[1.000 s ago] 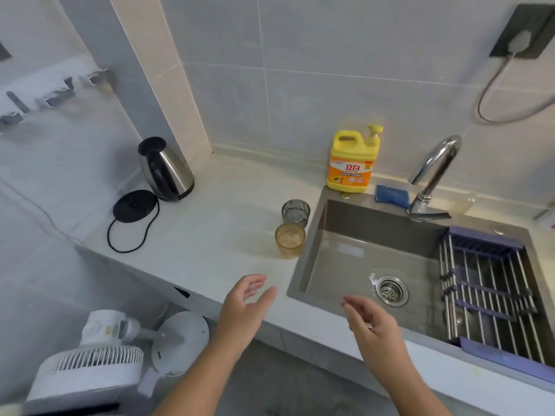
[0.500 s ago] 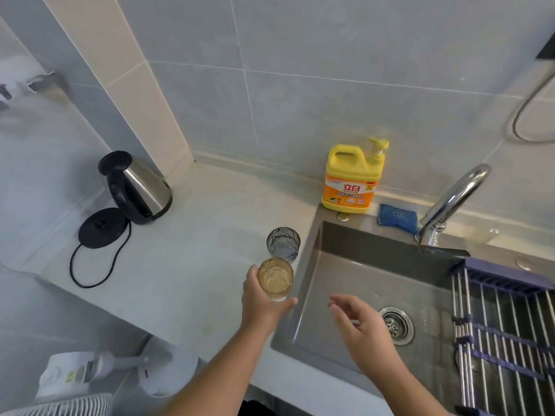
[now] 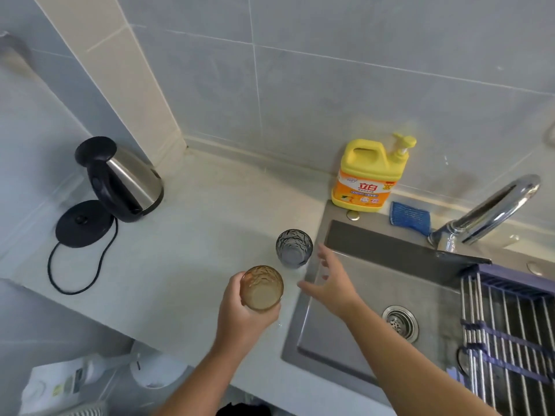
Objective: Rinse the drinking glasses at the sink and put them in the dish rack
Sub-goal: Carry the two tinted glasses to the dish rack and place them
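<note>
My left hand point(image 3: 240, 321) grips an amber textured glass point(image 3: 262, 288), held upright just above the counter near the sink's left edge. A grey textured glass point(image 3: 294, 248) stands on the counter behind it. My right hand point(image 3: 332, 283) is spread open over the sink's left rim, its fingers close to the grey glass but apart from it. The steel sink point(image 3: 354, 322) lies to the right with its drain point(image 3: 400, 322). A purple-framed wire dish rack point(image 3: 510, 331) spans the sink's right side. The chrome tap point(image 3: 492, 211) arches over the back.
A yellow detergent bottle point(image 3: 371, 175) and a blue sponge point(image 3: 410, 217) sit behind the sink. A steel kettle point(image 3: 126, 180) and its black base point(image 3: 84, 225) with cord stand at the counter's left. A white fan point(image 3: 78, 382) is below the counter edge.
My left hand closed around the amber glass and lifted it toward me. My right hand swung from over the sink basin leftward toward the grey glass.
</note>
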